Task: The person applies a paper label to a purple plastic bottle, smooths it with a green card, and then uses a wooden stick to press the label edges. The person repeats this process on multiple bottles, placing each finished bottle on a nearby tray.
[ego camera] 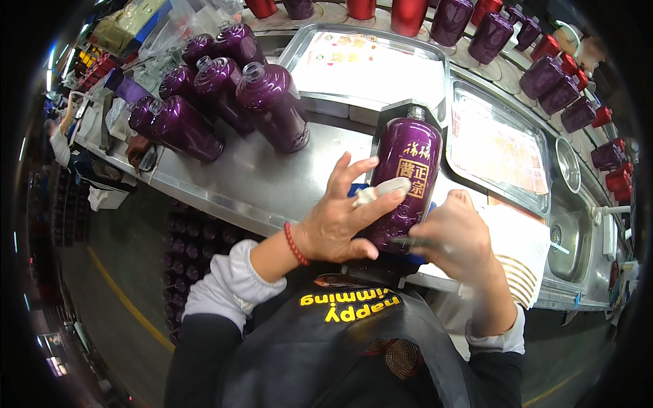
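A glossy purple glass bottle [406, 153] with gold characters lies on its back in a dark holder in front of me, its neck pointing away. My left hand [339, 214] is over the bottle's left side with its fingers spread; a white wrapping covers one finger. Blurred by motion, my right hand [454, 232] is curled at the lower right of the bottle. A thin dark tool [408, 240] extends from its fingers across the bottle's lower end; its exact kind is unclear.
Several purple bottles [273, 109] stand on the steel table [245, 176] at left. Metal trays [370, 97] [541, 206] hold printed transfer sheets. A sink [569, 250] is at right, beside stacked white sheets [520, 245]. Purple and red bottles line a curved conveyor [479, 69] behind. A person [586, 51] is beyond it.
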`<move>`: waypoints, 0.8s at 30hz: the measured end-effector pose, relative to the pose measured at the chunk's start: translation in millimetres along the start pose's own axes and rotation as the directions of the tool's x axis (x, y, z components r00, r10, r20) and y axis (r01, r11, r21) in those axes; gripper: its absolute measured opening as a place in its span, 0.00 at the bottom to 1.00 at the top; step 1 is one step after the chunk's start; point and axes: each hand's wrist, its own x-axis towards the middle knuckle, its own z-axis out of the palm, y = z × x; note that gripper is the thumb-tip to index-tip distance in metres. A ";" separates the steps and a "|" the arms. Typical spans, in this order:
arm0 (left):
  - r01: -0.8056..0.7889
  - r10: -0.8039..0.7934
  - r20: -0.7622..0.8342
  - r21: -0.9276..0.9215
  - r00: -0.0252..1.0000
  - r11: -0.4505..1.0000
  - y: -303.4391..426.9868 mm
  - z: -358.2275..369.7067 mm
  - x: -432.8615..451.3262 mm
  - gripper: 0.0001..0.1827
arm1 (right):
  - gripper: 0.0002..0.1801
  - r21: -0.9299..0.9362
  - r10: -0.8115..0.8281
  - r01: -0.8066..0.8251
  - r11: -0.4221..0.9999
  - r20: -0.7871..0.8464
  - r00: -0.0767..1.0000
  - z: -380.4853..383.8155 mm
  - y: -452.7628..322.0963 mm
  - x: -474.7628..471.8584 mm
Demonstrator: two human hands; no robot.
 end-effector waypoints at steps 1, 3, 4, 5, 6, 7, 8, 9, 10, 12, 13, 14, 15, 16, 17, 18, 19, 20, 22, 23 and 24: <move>-0.047 0.046 0.041 0.030 0.998 0.998 -5.0 -5.5 14.0 0.41 | 0.12 0.034 0.101 -0.099 0.995 -0.062 0.993 2.4 4.9 -4.0; -0.079 0.078 0.044 0.030 0.996 0.996 -27.0 -10.0 38.7 0.39 | 0.09 0.180 0.334 -0.307 0.935 -0.150 0.930 1.1 15.8 -11.4; -0.090 0.088 0.042 0.041 0.995 0.995 -37.4 -11.2 50.3 0.38 | 0.08 0.255 0.492 -0.445 0.858 -0.161 0.856 -2.4 14.6 -12.8; -0.101 0.099 0.043 0.051 0.994 0.994 -46.6 -12.6 62.7 0.38 | 0.09 0.279 0.526 -0.464 0.841 -0.216 0.823 -3.3 20.8 -17.7; -0.144 0.137 0.075 0.095 0.988 0.985 -53.7 -11.6 76.4 0.38 | 0.10 0.264 0.527 -0.462 0.847 -0.296 0.797 -4.6 21.8 -22.4; -0.176 0.163 0.102 0.136 0.981 0.975 -56.5 -13.0 86.3 0.39 | 0.11 0.249 0.527 -0.465 0.850 -0.362 0.769 -5.2 21.6 -26.8; -0.182 0.165 0.126 0.136 0.978 0.974 -55.7 -15.3 92.9 0.37 | 0.11 0.264 0.539 -0.470 0.842 -0.389 0.747 -7.3 23.3 -33.5; -0.223 0.204 0.132 0.154 0.970 0.962 -53.0 -16.2 95.1 0.37 | 0.12 0.274 0.558 -0.487 0.830 -0.417 0.717 -11.8 23.3 -41.4; -0.276 0.234 0.203 0.215 0.951 0.937 -43.0 -19.3 90.7 0.34 | 0.11 0.232 0.511 -0.458 0.858 -0.476 0.716 -16.4 19.4 -45.7; -0.377 0.311 0.281 0.224 0.908 0.899 -17.7 -23.1 81.8 0.31 | 0.10 0.139 0.429 -0.421 0.897 -0.510 0.746 -37.2 15.9 -57.5; -0.416 0.358 0.295 0.163 0.886 0.895 -4.4 -17.4 76.2 0.30 | 0.11 0.105 0.417 -0.423 0.900 -0.487 0.767 -52.2 19.2 -75.9; -0.419 0.359 0.308 0.154 0.881 0.895 7.2 -13.1 68.8 0.29 | 0.12 -0.097 0.358 -0.445 0.890 -0.454 0.816 -66.7 20.8 -93.4; -0.411 0.338 0.345 0.162 0.876 0.897 15.6 -11.9 62.1 0.26 | 0.14 -0.296 0.304 -0.434 0.851 -0.397 0.866 -79.3 22.5 -113.0; -0.392 0.310 0.331 0.218 0.891 0.894 21.8 -7.8 53.9 0.26 | 0.15 -0.341 0.370 -0.483 0.806 -0.347 0.862 -87.7 21.5 -134.6; -0.368 0.279 0.313 0.276 0.908 0.888 27.3 -3.1 45.1 0.27 | 0.16 -0.396 0.480 -0.559 0.728 -0.287 0.829 -90.4 14.6 -154.8; -0.295 0.207 0.310 0.270 0.928 0.917 34.7 -0.5 39.3 0.30 | 0.16 -0.434 0.540 -0.595 0.676 -0.257 0.801 -90.2 10.9 -173.6; -0.261 0.183 0.239 0.354 0.954 0.898 35.5 4.5 37.0 0.36 | 0.16 -0.474 0.593 -0.621 0.624 -0.230 0.772 -87.6 11.2 -190.1; -0.209 0.149 0.190 0.354 0.970 0.912 35.1 6.6 32.6 0.38 | 0.15 -0.491 0.603 -0.637 0.594 -0.253 0.757 -82.2 11.5 -206.2; -0.126 0.111 0.066 0.330 0.992 0.936 28.6 11.3 20.4 0.43 | 0.15 -0.537 0.629 -0.630 0.561 -0.218 0.746 -78.0 10.4 -217.2; -0.104 0.101 0.028 0.323 0.995 0.941 26.3 11.5 14.5 0.45 | 0.17 -0.535 0.645 -0.631 0.562 -0.195 0.739 -75.0 11.1 -216.2; -0.047 0.044 0.020 0.250 0.999 0.967 23.2 10.9 6.0 0.45 | 0.18 -0.547 0.619 -0.616 0.568 -0.209 0.757 -69.5 11.6 -211.7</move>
